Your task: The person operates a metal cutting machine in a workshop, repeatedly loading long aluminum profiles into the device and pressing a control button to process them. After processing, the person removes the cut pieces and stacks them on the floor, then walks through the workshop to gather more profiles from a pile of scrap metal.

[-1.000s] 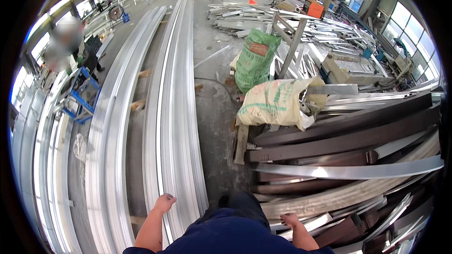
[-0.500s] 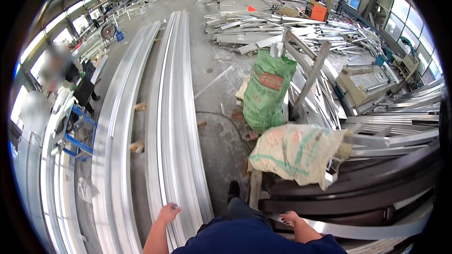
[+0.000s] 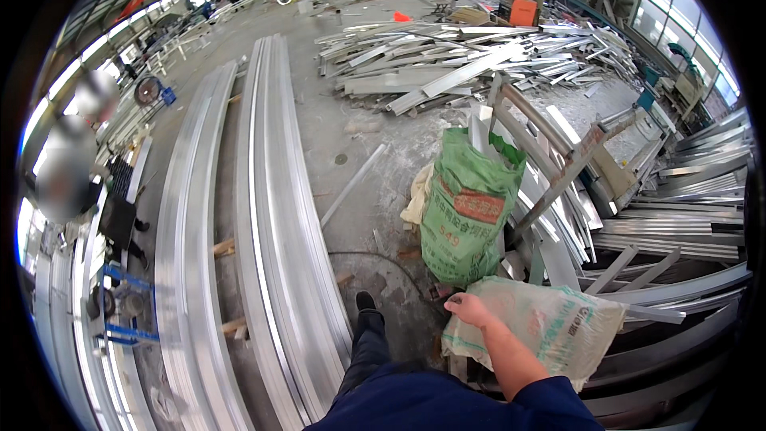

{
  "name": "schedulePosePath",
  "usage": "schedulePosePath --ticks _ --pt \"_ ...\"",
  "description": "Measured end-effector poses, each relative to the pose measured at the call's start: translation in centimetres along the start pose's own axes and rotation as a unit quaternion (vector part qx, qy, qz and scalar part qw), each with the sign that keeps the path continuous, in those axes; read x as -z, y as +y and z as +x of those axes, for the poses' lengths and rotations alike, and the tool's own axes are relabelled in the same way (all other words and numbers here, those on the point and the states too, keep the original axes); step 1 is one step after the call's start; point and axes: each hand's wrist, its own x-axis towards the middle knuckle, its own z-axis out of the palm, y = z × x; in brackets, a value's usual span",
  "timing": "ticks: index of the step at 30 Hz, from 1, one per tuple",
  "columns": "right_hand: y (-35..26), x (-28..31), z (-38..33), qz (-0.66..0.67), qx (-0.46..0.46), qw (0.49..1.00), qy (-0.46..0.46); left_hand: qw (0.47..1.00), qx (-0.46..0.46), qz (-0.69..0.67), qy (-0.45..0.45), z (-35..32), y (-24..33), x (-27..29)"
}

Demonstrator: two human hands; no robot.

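My right hand is over the corner of a whitish woven sack with green print. Its fingers are curled in; what they hold, if anything, is hidden, and I cannot tell whether the hand touches the sack. Just beyond it stands an upright green woven sack, its top gaping with metal offcuts sticking out. My left hand is out of view. One dark shoe is forward on the concrete floor, beside the long silvery metal profiles.
Long metal profiles run away on the left, resting on wood blocks. A large heap of offcuts lies ahead. At right stand a metal frame and stacked profiles. People stand at far left by a blue stand.
My left hand has dropped out of view. My right hand has swung forward over the whitish sack. I have moved forward, so both sacks look nearer, and one foot is further out.
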Motion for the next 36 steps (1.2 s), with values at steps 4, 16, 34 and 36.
schedulePosePath --ticks 4,16,34,36 --pt "-3.6 1.6 8.1 -0.043 -0.047 0.998 -0.018 0.999 -0.032 0.001 -0.008 9.9 10.4 8.5" --pt "-10.6 3.4 30.6 -0.002 -0.275 0.961 -0.023 0.936 -0.327 -0.06 0.116 29.3 60.7 45.1" --pt "-32.4 13.8 91.7 -0.09 -0.172 0.981 -0.019 0.99 -0.094 0.093 -0.056 55.1 83.4 60.9" --pt "-36.0 14.9 97.5 -0.048 -0.166 0.985 0.026 0.99 -0.09 0.094 -0.063 57.2 86.0 62.5"
